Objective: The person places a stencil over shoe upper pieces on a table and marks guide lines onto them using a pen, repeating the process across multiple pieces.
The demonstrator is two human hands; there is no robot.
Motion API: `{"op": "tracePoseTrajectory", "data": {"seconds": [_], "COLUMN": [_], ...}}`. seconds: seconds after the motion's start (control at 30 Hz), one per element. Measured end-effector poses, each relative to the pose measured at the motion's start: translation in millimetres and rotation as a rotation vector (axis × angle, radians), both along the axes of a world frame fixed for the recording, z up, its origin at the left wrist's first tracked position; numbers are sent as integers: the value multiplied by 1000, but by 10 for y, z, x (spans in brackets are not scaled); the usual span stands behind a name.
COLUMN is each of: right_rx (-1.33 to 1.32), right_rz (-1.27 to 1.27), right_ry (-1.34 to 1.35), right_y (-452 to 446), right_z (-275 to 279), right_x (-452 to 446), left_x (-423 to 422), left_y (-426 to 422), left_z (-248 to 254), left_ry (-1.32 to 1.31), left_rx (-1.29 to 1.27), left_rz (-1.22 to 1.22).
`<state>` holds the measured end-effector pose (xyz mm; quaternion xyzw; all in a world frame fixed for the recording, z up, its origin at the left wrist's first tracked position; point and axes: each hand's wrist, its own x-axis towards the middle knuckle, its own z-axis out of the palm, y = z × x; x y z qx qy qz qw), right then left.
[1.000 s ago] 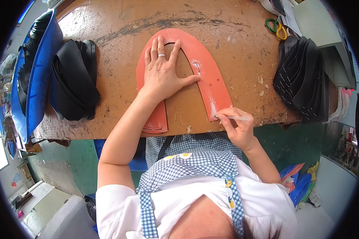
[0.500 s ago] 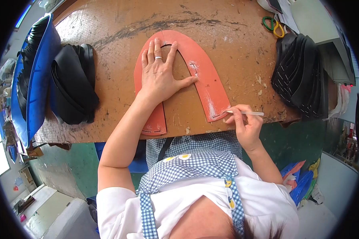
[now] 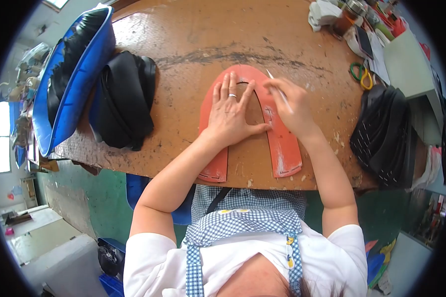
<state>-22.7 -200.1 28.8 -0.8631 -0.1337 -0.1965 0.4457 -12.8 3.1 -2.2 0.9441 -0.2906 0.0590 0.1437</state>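
Note:
A red-orange, horseshoe-shaped template (image 3: 286, 156) lies flat on the brown worktable, its curve away from me and its two ends near the front edge. Short slots and white smudges mark its surface, and a thin dark edge shows along its inner side. My left hand (image 3: 233, 116) presses on the left part and across the opening, fingers spread, a ring on one finger. Over the upper right of the curve, my right hand (image 3: 295, 106) grips a slim white marking pen (image 3: 285, 100). The pen is tilted, its thin end pointing up and left, apparently off the template.
Left stand a blue bin (image 3: 77, 81) of black pieces and a folded black stack (image 3: 126, 99). On the right are black pieces with white marks (image 3: 384, 136), green-and-yellow-handled scissors (image 3: 364, 79), a phone (image 3: 363, 43) and a jar (image 3: 348, 20).
My right hand has moved with the pen from the template's lower right end up to its upper right curve. My left hand stays on the template. The whole view has shifted.

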Motion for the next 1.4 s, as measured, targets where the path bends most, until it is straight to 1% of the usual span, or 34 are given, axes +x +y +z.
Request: {"op": "tracePoseTrajectory", "data": {"seconds": [0.03,0.13,0.23,0.27,0.37,0.5,0.63,0.73,0.83,0.93,1.03,1.07,1.17,1.2,1.3,1.37,1.4], "right_rx": [16,-121,-194,-193,-171,-140,-158,-150,-175,-132,-128,-130,-133,-140,-173,-196,-37], "right_rz": [36,115,66,62,66,78,82,98,84,102,103,108,106,103,91,82,125], "right_ry": [2,47,10,8,28,39,54,38,20,38,55,63,65,66,51,24,137], "right_y": [45,190,236,237,238,232,238,234,238,237,241,240,249,258,252,233,274], "right_z": [-99,-243,-327,-352,-373,-415,-362,-348,-333,-336,-330,-329,-315,-299,-264,-241,-162], "right_x": [233,575,626,628,632,644,631,630,621,629,624,626,613,608,588,568,497], "left_x": [14,28,35,50,-39,-600,-811,-814,-812,-835,-783,-772,-672,-676,-702,-705,-700], "left_y": [2,4,33,80,337,438,368,325,336,393,717,824,1102,1130,1106,1110,1112], "left_z": [-15,-64,-9,42,139,236,196,195,175,198,161,180,127,117,102,82,71], "left_ry": [15,42,75,130,170,189,103,99,71,55,80,128,42,115,-1,22,37], "left_rx": [-32,-104,-282,-425,-433,-214,-196,-190,-154,-196,-254,-238,-118,-105,-101,-110,-116], "left_rz": [3,7,-13,-21,140,364,431,448,432,404,186,158,-14,-3,26,24,27]}}
